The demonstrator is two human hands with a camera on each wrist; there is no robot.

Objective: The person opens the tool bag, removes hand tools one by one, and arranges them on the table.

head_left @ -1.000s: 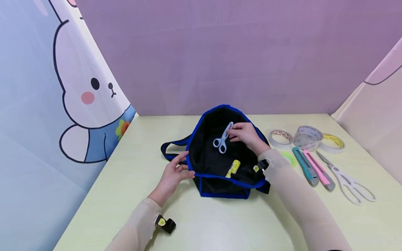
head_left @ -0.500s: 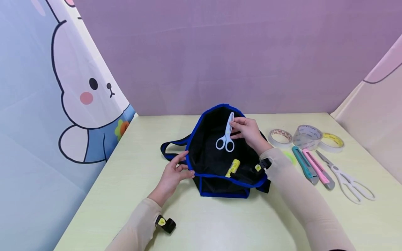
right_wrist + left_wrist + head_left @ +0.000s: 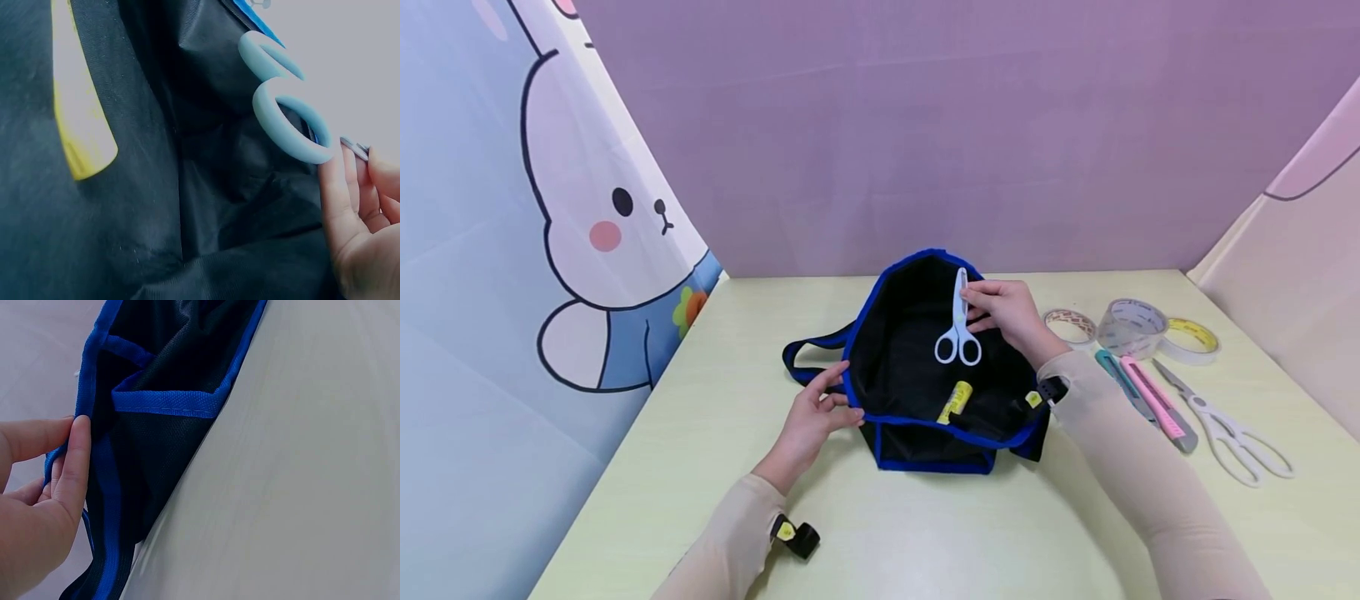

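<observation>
A black fabric bag [image 3: 895, 350] with blue trim lies mouth-up on the table. My left hand [image 3: 805, 425] pinches its left rim between thumb and fingers, which shows closely in the left wrist view at the blue edge [image 3: 94, 375]. Over the bag's opening, my right hand [image 3: 1006, 312] holds small pale blue scissors [image 3: 959, 321] by the blade end, handle loops hanging down. Those loops [image 3: 290, 128] stand above the black lining in the right wrist view. Inside the bag lies a yellow glue stick [image 3: 955, 402], its lower end partly behind the front rim.
Right of the bag are three tape rolls, among them a wide clear tape roll [image 3: 1131, 327]. In front of them lie a teal utility knife [image 3: 1122, 381], a pink utility knife [image 3: 1157, 402] and white scissors [image 3: 1228, 429]. A bag strap [image 3: 797, 354] loops out left.
My right hand has lifted the small scissors up and then carried them to the right, turning them upright with the loops down. The left hand stays at the rim.
</observation>
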